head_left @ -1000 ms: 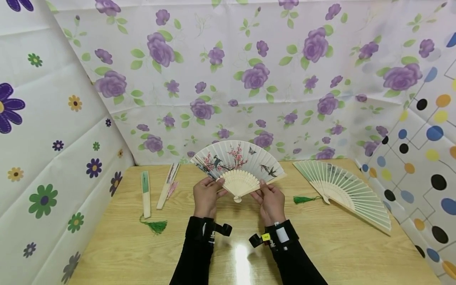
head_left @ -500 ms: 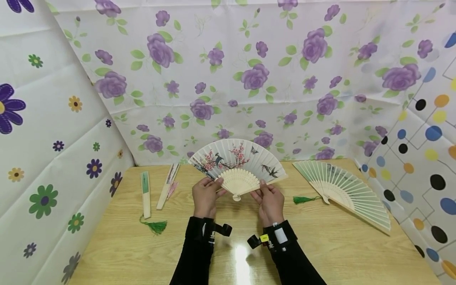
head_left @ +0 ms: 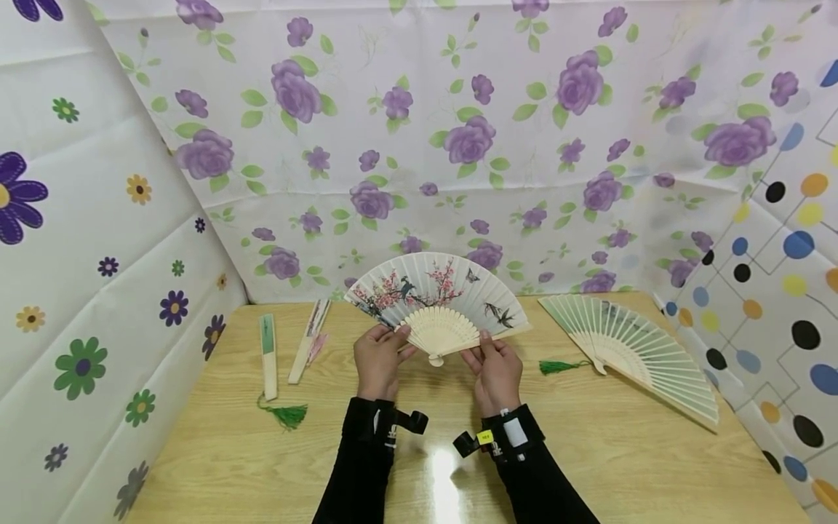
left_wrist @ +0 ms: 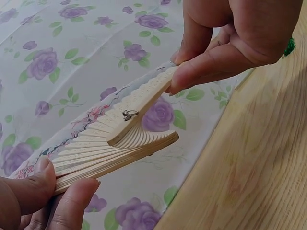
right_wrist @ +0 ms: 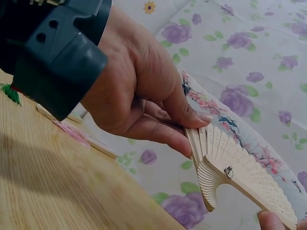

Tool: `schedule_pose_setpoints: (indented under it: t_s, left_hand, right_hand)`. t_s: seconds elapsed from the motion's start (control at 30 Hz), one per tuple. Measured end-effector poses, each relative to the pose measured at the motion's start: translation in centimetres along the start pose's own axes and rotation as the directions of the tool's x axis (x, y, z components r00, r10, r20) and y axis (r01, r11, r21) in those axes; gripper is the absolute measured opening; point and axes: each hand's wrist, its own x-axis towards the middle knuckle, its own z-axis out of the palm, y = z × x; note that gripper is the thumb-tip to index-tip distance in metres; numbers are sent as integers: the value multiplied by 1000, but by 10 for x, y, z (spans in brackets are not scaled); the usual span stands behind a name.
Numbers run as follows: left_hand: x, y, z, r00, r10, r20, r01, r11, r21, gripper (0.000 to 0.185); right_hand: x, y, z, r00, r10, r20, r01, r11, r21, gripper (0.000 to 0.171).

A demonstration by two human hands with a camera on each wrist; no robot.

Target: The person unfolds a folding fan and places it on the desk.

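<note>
The right hand [right_wrist: 280, 221] is cut off by the lower edge of the right wrist view, only fingertips being shown. The left hand [left_wrist: 33, 201] is cropped at the near left corner of the left wrist view. The far fan [head_left: 635, 349] shows its ribs; its painted side is hidden.

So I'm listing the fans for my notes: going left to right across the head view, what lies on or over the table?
Closed green fan → closed pink fan → left hand → right hand → green tassel → open green fan.
</note>
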Motion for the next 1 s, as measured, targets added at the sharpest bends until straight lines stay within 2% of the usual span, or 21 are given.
schedule_pose_setpoints:
  t_s: [0.23, 0.4, 0.73, 0.87, 1.0]
  left_hand:
    - [-1, 0, 2, 1000, 3, -4, -3, 1000, -22, 16]
    - [-1, -1, 2, 1000, 7, -8, -7, 1000, -23, 6]
    - [1, 0, 3, 1000, 16, -23, -17, 999, -37, 6]
    - [1, -2, 3, 999, 16, -29, -17, 999, -46, 13]
    - [0, -2, 4, 999, 26, -24, -27, 998, -54, 28]
  right_hand:
    - [0, -1, 1, 1000, -2, -16, 3, 1000, 21, 21]
    - [-2, -2, 4, 999, -14, -34, 15, 999, 28, 20]
    - [-3, -2, 7, 999, -30, -35, 32, 998, 50, 22]
    - [-3, -2, 7, 999, -23, -47, 25, 998, 52, 24]
    - [-1, 1, 8, 997, -23, -69, 27, 998, 64, 23]
